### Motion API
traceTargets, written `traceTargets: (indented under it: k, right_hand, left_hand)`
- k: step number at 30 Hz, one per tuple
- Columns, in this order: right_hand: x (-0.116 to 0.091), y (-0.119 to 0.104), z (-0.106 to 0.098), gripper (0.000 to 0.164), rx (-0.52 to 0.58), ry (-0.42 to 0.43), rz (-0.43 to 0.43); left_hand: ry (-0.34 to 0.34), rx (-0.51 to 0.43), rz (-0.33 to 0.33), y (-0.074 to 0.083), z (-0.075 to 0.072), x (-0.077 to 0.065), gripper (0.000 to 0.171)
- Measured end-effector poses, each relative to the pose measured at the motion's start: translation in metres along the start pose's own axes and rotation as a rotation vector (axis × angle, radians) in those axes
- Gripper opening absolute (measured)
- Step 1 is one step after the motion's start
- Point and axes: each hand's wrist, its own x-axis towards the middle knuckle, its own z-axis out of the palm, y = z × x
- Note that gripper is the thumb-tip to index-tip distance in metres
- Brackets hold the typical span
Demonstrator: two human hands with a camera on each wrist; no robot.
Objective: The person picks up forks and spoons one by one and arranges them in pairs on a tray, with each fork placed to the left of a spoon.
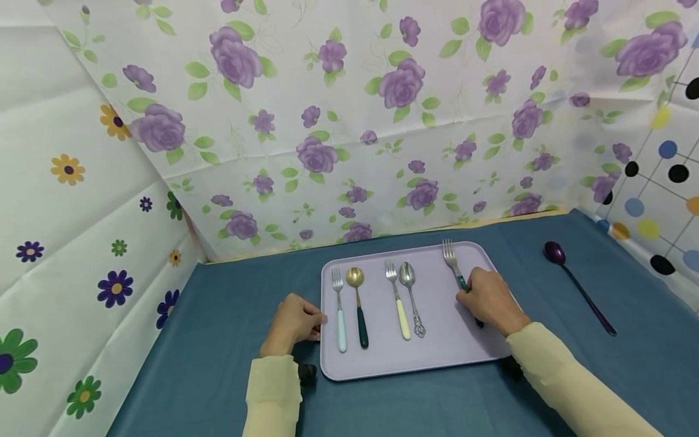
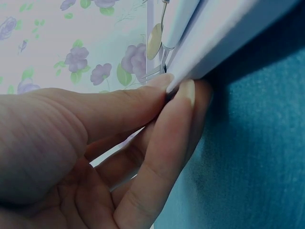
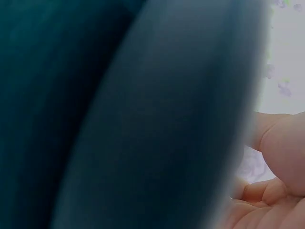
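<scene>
My left hand pinches the left rim of a pale lilac tray; the left wrist view shows thumb and fingertips on either side of the rim. Over the tray's right part, my right hand grips a fork by its dark green handle, tines pointing away. Further left on the tray lie a light-blue-handled fork, a gold spoon with a dark green handle, a yellow-handled fork and an ornate silver spoon. The blurred tray edge hides most of the right wrist view.
A dark purple long-handled spoon lies on the blue tablecloth, right of the tray. Flowered sheeting rises behind the table, with a daisy-print sheet on the left and a dotted one on the right.
</scene>
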Motion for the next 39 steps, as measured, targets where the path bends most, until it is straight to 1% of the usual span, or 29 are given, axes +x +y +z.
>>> traceTargets:
  k: [7, 13, 19, 26, 33, 39]
  right_hand:
    - [0.0008, -0.0003, 0.0035, 0.016, -0.001, -0.018, -0.002]
    - [0.0021, -0.0005, 0.0048, 0.019, -0.019, -0.055, 0.003]
    - [0.0054, -0.0002, 0.0038, 0.020, -0.037, -0.050, -0.005]
    - [0.0055, -0.0019, 0.0038, 0.018, -0.041, -0.067, -0.018]
    - [0.0066, -0.0045, 0.0078, 0.017, -0.035, -0.090, 0.017]
    - [0.0059, -0.0059, 0.0066, 0.016, -0.028, -0.097, 0.021]
  left_hand:
    - [-0.006, 0.005, -0.011, -0.0014, -0.0005, -0.0007, 0.006]
    - [-0.003, 0.011, 0.003, -0.0023, -0.0004, -0.0008, 0.007]
    - [0.003, 0.004, -0.001, -0.0008, -0.0001, 0.0002, 0.005]
    - [-0.005, 0.004, 0.000, -0.0004, -0.0006, 0.0000, 0.006]
    - [-0.006, 0.004, 0.005, -0.0005, -0.0004, -0.0001, 0.007]
    - [-0.005, 0.004, -0.002, 0.0014, 0.0005, -0.0001, 0.005]
